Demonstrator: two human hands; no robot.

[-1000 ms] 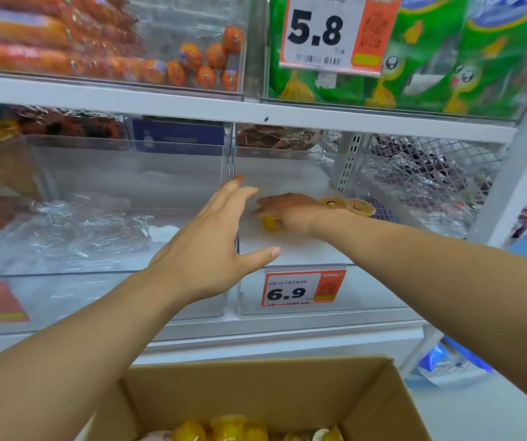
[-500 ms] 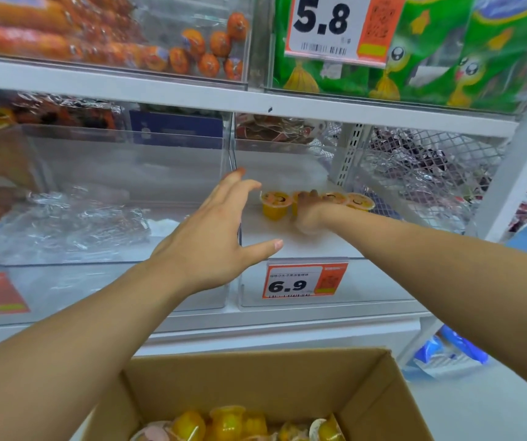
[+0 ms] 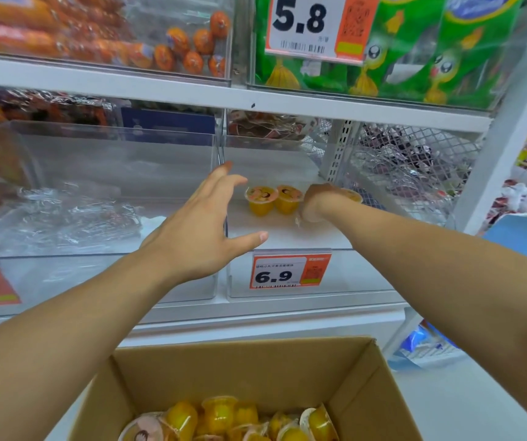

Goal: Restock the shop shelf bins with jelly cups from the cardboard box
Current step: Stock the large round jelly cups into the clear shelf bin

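Orange sausages [image 3: 192, 46] and green snack bags [image 3: 446, 49] (upper shelf), crumpled plastic [image 3: 64, 218] below.

- Two hands [image 3: 198, 230] are showing.
- Three jelly cups [image 3: 261, 200] are standing in the bin.
- One cardboard box [image 3: 246, 374] is holding many more.
- Three price tags [image 3: 290, 271] are hanging.

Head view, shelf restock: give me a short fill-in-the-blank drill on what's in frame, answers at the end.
1. The price tag on the clear bin with the jelly cups reads ____.
2. The cardboard box holds more cups, mostly ____ in colour.
3. The left hand holds ____.
4. The green packs sit on the shelf ____ that bin.

Answers: 6.9; yellow; nothing; above
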